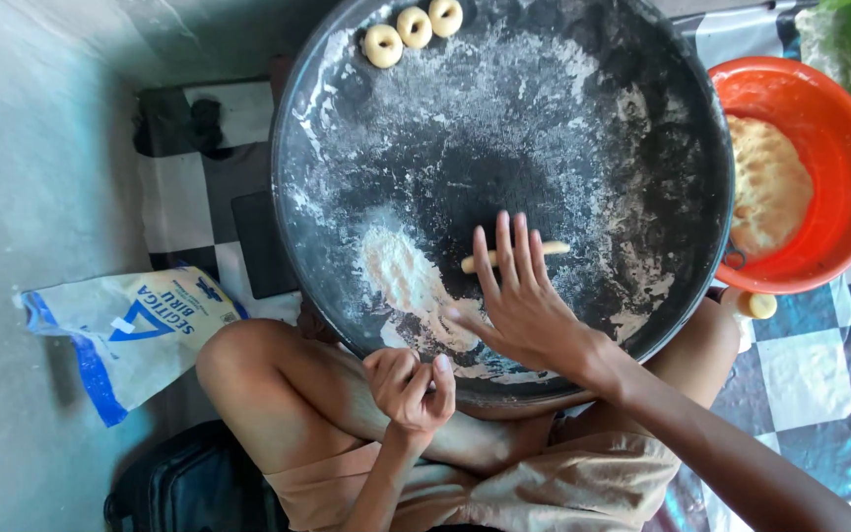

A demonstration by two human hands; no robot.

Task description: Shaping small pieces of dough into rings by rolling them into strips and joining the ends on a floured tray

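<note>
Dough roll lies on the floured tray under the right hand, fingers spread open; left hand curls closed, gripping nothing visible

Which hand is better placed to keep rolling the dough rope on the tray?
Right. The right hand lies flat with fingers over the dough rope on the tray. The left hand is curled in a fist near the tray's edge, off the dough.

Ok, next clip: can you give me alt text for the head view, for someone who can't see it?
A seated person's right hand presses flat on a short dough roll on a large, dark, floured round tray, while the left hand rests loosely curled by the knee. Three dough rings sit at the tray's far edge, with an orange bowl of dough alongside.
</note>
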